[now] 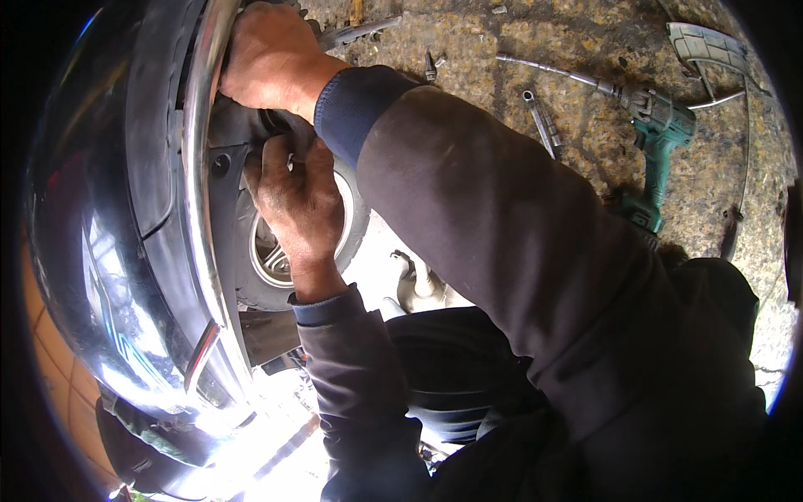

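Observation:
A glossy dark car bumper point(100, 276) edged with a chrome trim strip point(194, 167) fills the left side. My right hand point(272, 63) reaches over the top of the strip, pressed up to the bumper's edge; its fingers are hidden behind the strip and the wrist. Below it, my left hand point(299, 205) has curled fingers, with the thumb drawn toward them, against the black plastic panel point(230, 138) inside the edge. Whatever lies in those fingers is too dark and covered to make out. Directly behind my left hand is a wheel point(268, 280) with a light rim.
On the stained floor point(468, 42) to the right lie a green cordless drill point(657, 138) with a long extension, a ratchet wrench point(542, 124), and a small dark socket or bit point(430, 67). A grey ribbed plastic piece point(707, 48) lies farther right. Bright glare washes out the lower left.

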`<state>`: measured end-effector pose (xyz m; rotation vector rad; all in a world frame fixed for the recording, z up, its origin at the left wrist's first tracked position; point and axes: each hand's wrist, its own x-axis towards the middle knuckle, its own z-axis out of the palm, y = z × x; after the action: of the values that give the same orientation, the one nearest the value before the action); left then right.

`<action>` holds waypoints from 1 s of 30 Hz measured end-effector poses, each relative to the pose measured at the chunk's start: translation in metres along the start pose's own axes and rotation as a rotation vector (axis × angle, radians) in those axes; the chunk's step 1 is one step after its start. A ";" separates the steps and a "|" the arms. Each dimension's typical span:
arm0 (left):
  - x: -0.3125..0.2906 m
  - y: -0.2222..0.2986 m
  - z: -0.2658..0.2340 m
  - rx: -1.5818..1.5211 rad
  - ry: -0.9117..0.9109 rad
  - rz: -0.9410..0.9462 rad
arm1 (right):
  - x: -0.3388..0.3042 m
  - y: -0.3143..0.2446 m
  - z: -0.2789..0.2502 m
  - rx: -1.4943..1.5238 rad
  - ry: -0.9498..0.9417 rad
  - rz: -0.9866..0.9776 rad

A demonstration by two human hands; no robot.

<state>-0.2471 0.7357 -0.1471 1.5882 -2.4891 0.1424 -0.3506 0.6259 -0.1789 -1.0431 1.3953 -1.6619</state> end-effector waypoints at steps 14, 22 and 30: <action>-0.002 -0.007 0.001 -0.004 0.074 0.087 | 0.017 0.014 0.021 -0.232 0.115 -0.299; 0.000 -0.010 0.004 -0.055 0.060 0.072 | 0.013 0.009 0.012 -0.199 0.056 -0.301; 0.002 -0.005 0.005 0.016 0.112 0.087 | 0.006 -0.005 -0.009 -0.346 -0.049 -0.284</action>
<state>-0.2438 0.7302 -0.1519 1.4361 -2.4775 0.2558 -0.3616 0.6255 -0.1745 -1.5285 1.5968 -1.6080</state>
